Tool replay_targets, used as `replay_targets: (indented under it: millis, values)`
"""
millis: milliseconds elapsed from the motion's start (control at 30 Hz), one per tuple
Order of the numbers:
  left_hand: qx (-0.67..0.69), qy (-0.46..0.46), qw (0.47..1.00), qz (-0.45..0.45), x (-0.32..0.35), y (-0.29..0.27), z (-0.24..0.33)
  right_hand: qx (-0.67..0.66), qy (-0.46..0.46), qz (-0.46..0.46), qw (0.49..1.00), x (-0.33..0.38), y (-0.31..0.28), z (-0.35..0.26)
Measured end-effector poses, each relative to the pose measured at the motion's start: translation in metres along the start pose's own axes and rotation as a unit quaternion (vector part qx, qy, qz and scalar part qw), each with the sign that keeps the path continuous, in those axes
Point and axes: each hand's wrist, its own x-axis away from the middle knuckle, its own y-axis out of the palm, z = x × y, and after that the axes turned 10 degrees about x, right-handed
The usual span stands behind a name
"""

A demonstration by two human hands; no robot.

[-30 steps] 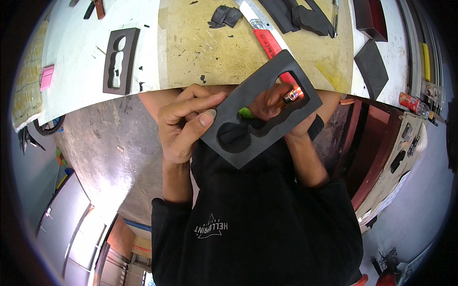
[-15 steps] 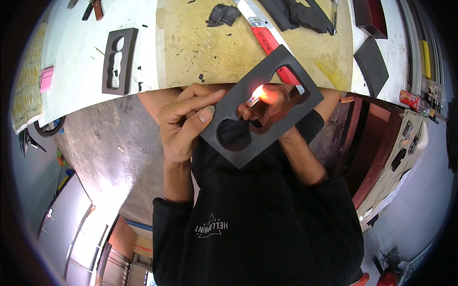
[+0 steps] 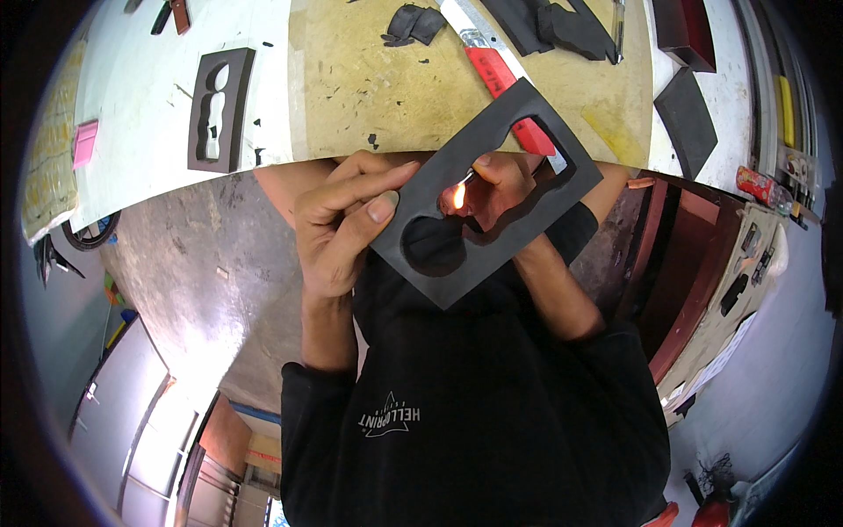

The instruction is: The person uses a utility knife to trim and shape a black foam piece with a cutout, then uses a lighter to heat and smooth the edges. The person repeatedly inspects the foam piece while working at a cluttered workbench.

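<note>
My left hand (image 3: 338,224) pinches the left corner of a dark grey foam insert (image 3: 452,154), thumb on top. The insert is a tilted rectangular slab, held above my lap at the table's front edge, with a round hole joined to a long wavy cutout. Behind it is my right hand (image 3: 505,184), seen through the cutout with its fingers closed around a lighter, mostly hidden. Its small flame (image 3: 459,195) burns inside the cutout, near the inner edge beside the round hole.
A utility knife with a red handle (image 3: 487,66) lies just beyond the insert. A similar foam insert (image 3: 200,114) rests at left. Black foam scraps (image 3: 413,25), a dark foam slab (image 3: 685,123) and a dark red box (image 3: 685,35) are also on the table (image 3: 351,97).
The flame has moved slightly left and down within the cutout, toward the round hole, and looks smaller. My right thumb shows more plainly. My left hand and the insert have barely moved.
</note>
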Motion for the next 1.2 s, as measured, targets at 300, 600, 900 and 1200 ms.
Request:
replay_targets:
  millis: [300, 600, 900, 1200]
  values:
    - [0.003, 0.003, 1.000, -0.004, 0.000, -0.001, -0.002, -0.028, 0.014, 0.009, 0.999, -0.001, -0.005, 0.003]
    - [0.037, -0.012, 0.999, 0.010, -0.001, 0.004, -0.003, -0.160, -0.162, 0.091, 0.970, 0.000, -0.002, 0.026]
    - [0.131, -0.054, 0.990, 0.005, 0.002, 0.008, -0.012, 0.025, -0.270, 0.112, 0.956, -0.006, 0.000, 0.013]
    - [0.160, -0.065, 0.985, -0.004, 0.002, 0.005, -0.015, 0.112, -0.292, 0.262, 0.913, -0.011, -0.027, 0.026]
